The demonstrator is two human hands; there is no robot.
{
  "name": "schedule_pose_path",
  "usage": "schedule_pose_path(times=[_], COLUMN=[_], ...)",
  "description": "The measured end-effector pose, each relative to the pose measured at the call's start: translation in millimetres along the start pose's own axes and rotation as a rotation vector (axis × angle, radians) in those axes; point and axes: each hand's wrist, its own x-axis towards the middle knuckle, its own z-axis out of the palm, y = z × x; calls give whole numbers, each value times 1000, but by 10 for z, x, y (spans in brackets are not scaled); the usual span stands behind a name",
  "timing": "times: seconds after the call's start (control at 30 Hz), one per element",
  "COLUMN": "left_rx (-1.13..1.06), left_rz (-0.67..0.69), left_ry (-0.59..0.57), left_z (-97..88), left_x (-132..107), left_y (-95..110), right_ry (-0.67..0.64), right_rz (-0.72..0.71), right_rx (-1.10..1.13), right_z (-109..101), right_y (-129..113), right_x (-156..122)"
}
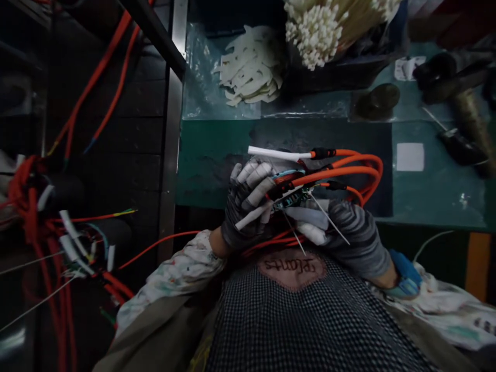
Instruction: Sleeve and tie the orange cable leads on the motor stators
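While both gloved hands meet just above the checked apron [310, 320], we see them closed on one small assembly at the near edge of the green bench mat [209, 155]. Our left hand [246, 204] has its fingers [259, 175] curled and pressed side by side around the orange wires [349, 165] where they gather, and a short white tube [251, 217] slants across that palm beneath them. Our right hand [349, 235] comes in from the other side, with its thumb and forefinger pinching the end of a small circuit board [290, 199] that sits between the two hands; the dim light hides the exact grip. From there the orange wires loop out to the right over the mat and curve back, and one carries a longer white sleeve [277, 153] pointing left above the left knuckles. Two thin bare leads [329, 217] stick out down and to the right, across the right glove. At the far side of the bench lie a pile of cut white sleeve pieces [250, 67] and a bundle of white-tipped sticks [315, 33] just beside it. A white square label [409, 156] lies on the mat to the right, well apart from the hands. Off to the left, beyond the bench edge, hangs a tangle of orange cables [39, 217].
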Motion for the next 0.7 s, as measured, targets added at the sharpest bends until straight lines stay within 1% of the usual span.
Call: schedule_pose_path(times=[0.07, 0.17, 0.23, 0.33, 0.4, 0.47, 0.57, 0.7], left_rx=[-43, -98, -67, 7, 21, 8, 36, 178], left_rz=[48, 127, 135, 124, 124, 138, 172, 176], left_ry=[47, 142, 152, 115, 96, 70, -3, -179], left_z=[10, 29, 34, 15, -13, -44, -80, -87], left_x=[-5, 28, 50, 84, 128, 212, 415, 756], left_y=[-31, -50, -49, -31, -1, 53, 179, 338], right_ry=[-12, 88, 141, 158, 182, 156, 114, 130], right_rz=[-52, -173, -209, -236, -251, -229, -167, -125], right_rx=[-39, -157, -221, -248, -241, -218, -210, -302], right_z=[-22, -43, -45, -51, -81, -143, -265, -380], right_y=[-53, -93, -92, -55, -16, 21, 66, 115], right_x=[74, 151, 170, 159, 135, 110, 95, 149])
